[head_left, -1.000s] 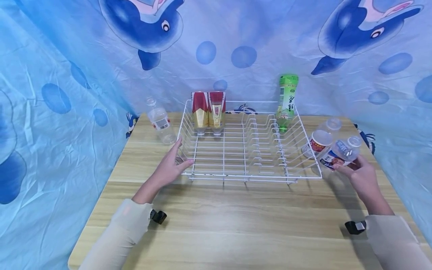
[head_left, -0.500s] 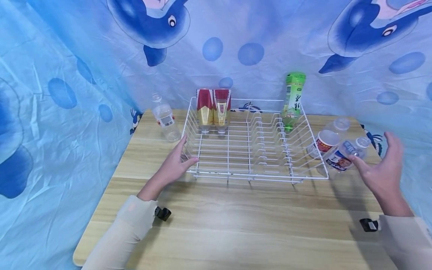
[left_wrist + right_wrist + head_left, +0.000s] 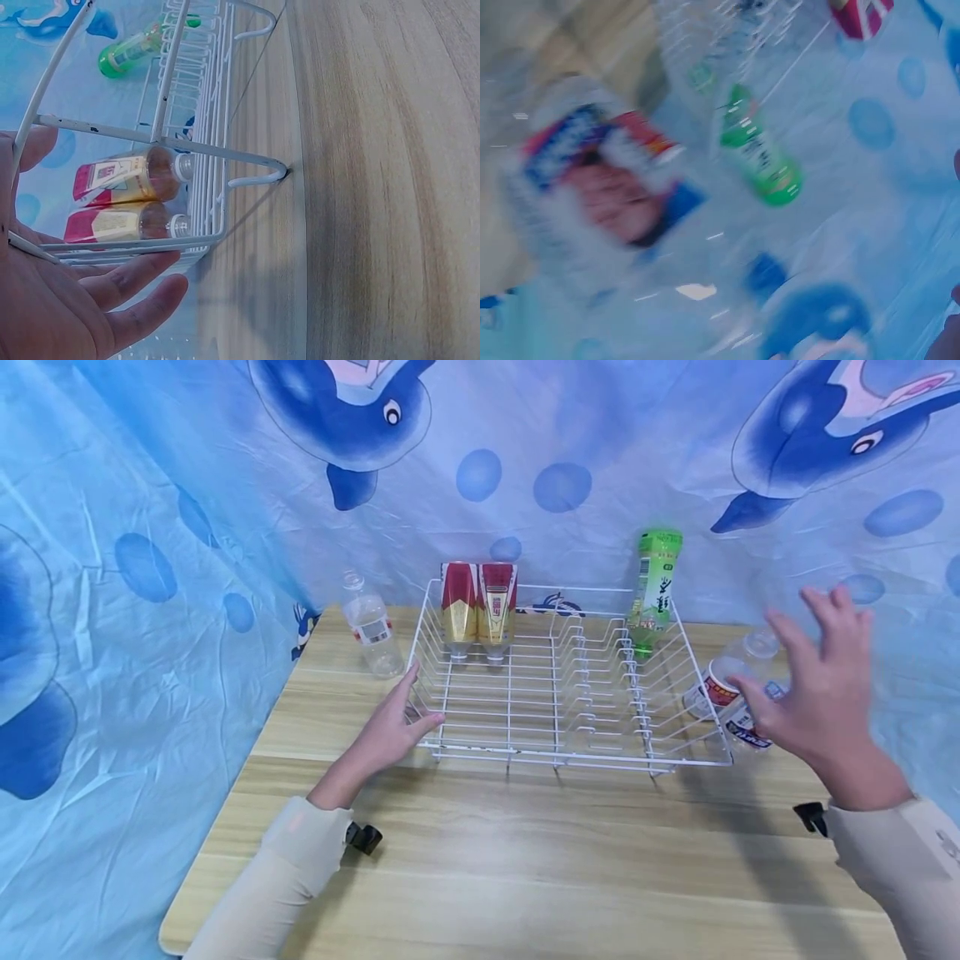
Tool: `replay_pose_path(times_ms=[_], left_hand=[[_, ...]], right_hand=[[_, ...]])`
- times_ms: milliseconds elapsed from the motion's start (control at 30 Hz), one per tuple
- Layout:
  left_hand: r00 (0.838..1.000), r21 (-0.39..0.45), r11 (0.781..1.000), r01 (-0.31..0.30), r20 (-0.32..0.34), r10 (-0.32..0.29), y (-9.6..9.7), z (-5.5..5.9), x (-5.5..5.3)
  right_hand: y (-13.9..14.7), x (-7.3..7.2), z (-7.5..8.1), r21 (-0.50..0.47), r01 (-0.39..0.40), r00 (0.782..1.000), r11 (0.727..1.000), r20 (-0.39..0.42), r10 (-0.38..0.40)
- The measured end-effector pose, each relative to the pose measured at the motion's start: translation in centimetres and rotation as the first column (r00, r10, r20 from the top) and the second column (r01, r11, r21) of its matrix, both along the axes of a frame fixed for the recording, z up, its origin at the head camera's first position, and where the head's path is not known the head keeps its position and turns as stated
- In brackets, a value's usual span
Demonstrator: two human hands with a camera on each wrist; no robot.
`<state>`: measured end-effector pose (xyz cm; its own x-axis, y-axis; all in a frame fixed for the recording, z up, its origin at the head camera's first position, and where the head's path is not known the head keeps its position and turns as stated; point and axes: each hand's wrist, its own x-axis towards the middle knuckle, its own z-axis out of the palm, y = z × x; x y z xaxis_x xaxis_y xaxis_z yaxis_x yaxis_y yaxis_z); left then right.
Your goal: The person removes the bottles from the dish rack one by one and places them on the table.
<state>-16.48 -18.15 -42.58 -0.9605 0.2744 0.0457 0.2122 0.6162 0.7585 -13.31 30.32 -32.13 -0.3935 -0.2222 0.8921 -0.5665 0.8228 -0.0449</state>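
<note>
My left hand (image 3: 378, 735) holds the front left corner of the white wire dish rack (image 3: 555, 753); its thumb reaches over the rim and its fingers lie along the outside. With fingers spread, my right hand (image 3: 817, 685) hangs over the right of the table, holding nothing. Partly behind it is a clear bottle with a blue label and a face print (image 3: 607, 187). Beside that leans another clear bottle with a red and white label (image 3: 716, 693). Two red and gold bottles (image 3: 480, 610) stand neck down in the rack's back left.
Neck down at the rack's back right leans a green bottle (image 3: 655, 581). A clear bottle (image 3: 371, 631) is left of the rack on the wooden table (image 3: 510, 860). Blue dolphin-print cloth (image 3: 585, 427) hangs behind and at the sides.
My right hand has let go of the bottle with the face print, drawn back to the right, then risen with fingers spread. The left hand stays at the rack's corner.
</note>
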Motion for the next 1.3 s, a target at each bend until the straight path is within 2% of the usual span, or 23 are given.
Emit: replay_pose_path(times_ms=[133,233,367,600,767,1033,1167,1300], left_hand=[[1.000,-0.015,1.000,0.002,-0.010,-0.002,-0.1,0.1,0.1],[1.000,-0.010,1.000,-0.002,-0.013,0.002,-0.1,0.1,0.2],[0.999,-0.009,1.000,-0.017,-0.030,0.017,0.0,-0.1,0.3],[0.999,-0.020,1.000,-0.008,-0.036,0.008,0.5,-0.4,0.5],[1.000,-0.001,1.000,-0.026,-0.014,0.026,0.2,0.0,0.6],[1.000,0.009,1.000,-0.014,0.004,0.014,0.4,0.3,0.5],[1.000,-0.016,1.000,-0.014,-0.012,0.014,0.4,0.2,0.5],[0.999,-0.035,0.999,-0.027,-0.028,0.026,0.3,0.1,0.7]], right_hand=[[-2.0,-1.9,1.1,0.183,-0.072,0.997,0.980,0.034,0.066],[-2.9,-3.5,1.6,0.314,-0.101,0.992,0.944,0.098,0.074],[-3.9,-5.4,2.0,0.457,-0.124,0.979,0.881,0.200,0.034],[-4.5,-8.7,2.5,0.564,-0.189,0.963,0.804,0.268,0.038],[-4.7,-10.6,2.4,0.639,-0.239,0.949,0.731,0.312,0.038],[-2.9,-12.8,2.0,0.747,-0.248,0.933,0.617,0.357,-0.056],[-2.3,-13.7,1.8,0.802,-0.247,0.928,0.544,0.357,-0.104],[-1.9,-14.9,1.3,0.873,-0.229,0.939,0.431,0.315,-0.140]])
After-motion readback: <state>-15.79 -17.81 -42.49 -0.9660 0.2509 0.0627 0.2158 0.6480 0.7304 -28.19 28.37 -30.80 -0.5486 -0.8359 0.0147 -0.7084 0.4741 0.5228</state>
